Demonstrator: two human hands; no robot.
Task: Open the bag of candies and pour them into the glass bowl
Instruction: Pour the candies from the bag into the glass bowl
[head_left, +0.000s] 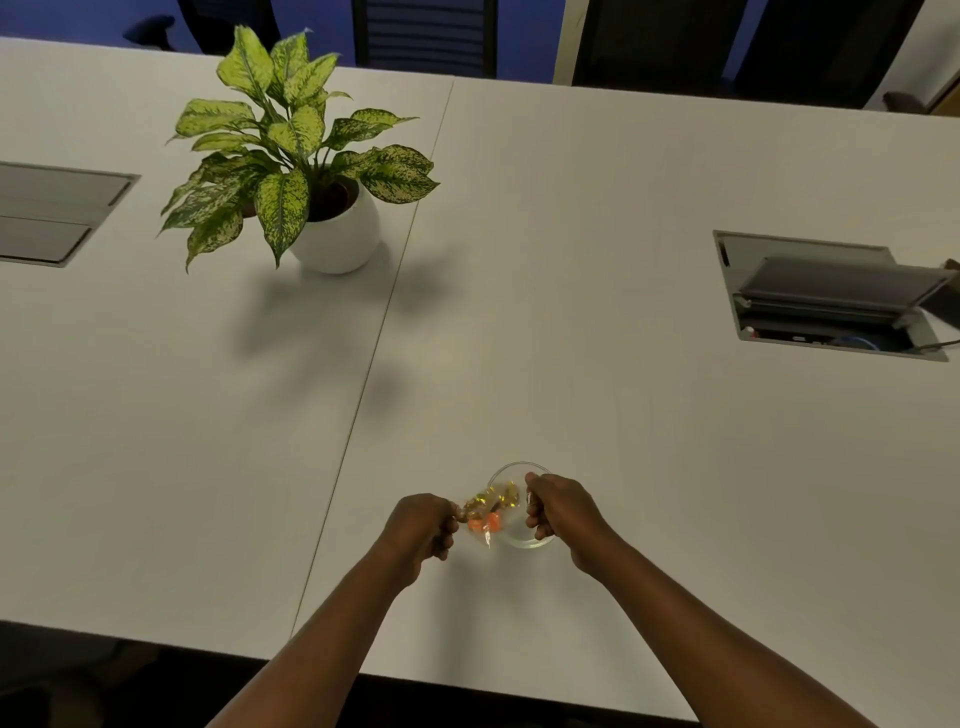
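**Bag held over the bowl, spill risk at the rim**

Both hands meet near six o'clock on the white table (571, 260). The left hand (423, 530) curls its fingers closed, pinching one end of the clear bag of candies (488, 512), which hangs at the nine o'clock side of the glass bowl (519, 470), partly over its rim. Yellow and orange pieces show through the film. The right hand (558, 509) sits at the bowl's three o'clock edge with fingers bent inward; whether it grips the bag's other end or the bowl's rim, I cannot tell. Whether the bag is open yet is also unclear.

The danger, as I judge it: the bag hangs off-centre, so a sudden tear or tilt could scatter candies onto the table. A hard pull might also nudge the light bowl. The potted plant (306, 171) at eleven o'clock stands well apart.
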